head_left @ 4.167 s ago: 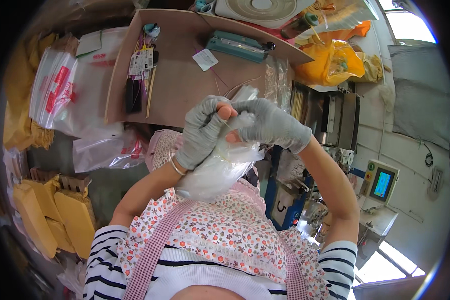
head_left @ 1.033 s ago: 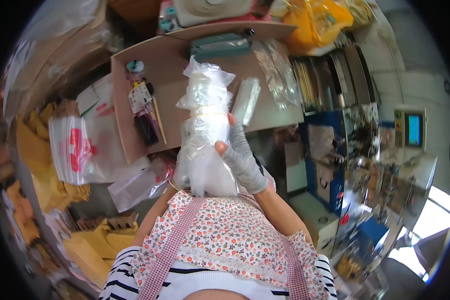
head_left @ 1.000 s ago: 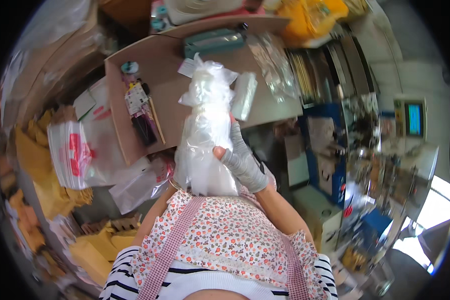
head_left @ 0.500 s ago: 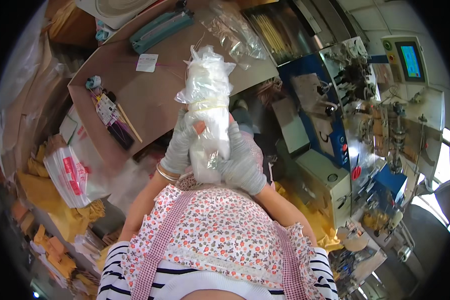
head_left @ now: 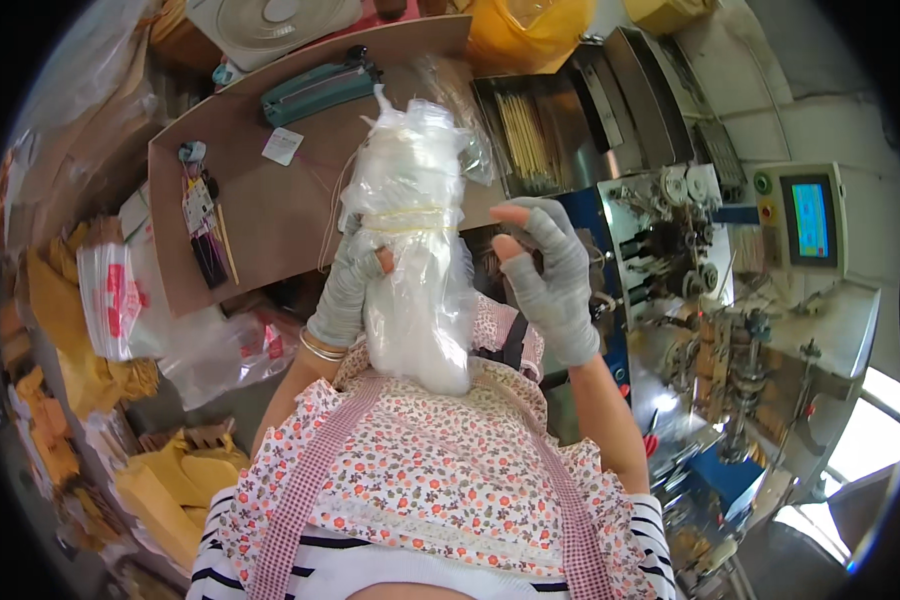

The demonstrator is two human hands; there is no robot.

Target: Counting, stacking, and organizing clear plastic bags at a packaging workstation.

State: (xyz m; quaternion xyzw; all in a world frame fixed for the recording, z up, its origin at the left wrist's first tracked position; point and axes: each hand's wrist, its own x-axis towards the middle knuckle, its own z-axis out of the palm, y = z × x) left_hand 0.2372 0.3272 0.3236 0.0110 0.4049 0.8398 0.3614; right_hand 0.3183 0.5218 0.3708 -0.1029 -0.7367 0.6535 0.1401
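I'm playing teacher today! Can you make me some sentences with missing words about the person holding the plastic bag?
1. The left hand grips a clear plastic ____.
2. The right hand is ____, touching nothing.
3. Both hands wear grey ____.
4. A yellow band is tied round the bag near its ____.

Missing words: bag; open; gloves; top

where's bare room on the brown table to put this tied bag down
The brown table is bare between the pen bundle and the bag in the left hand. Its far edge, by the green sealer, is crowded.
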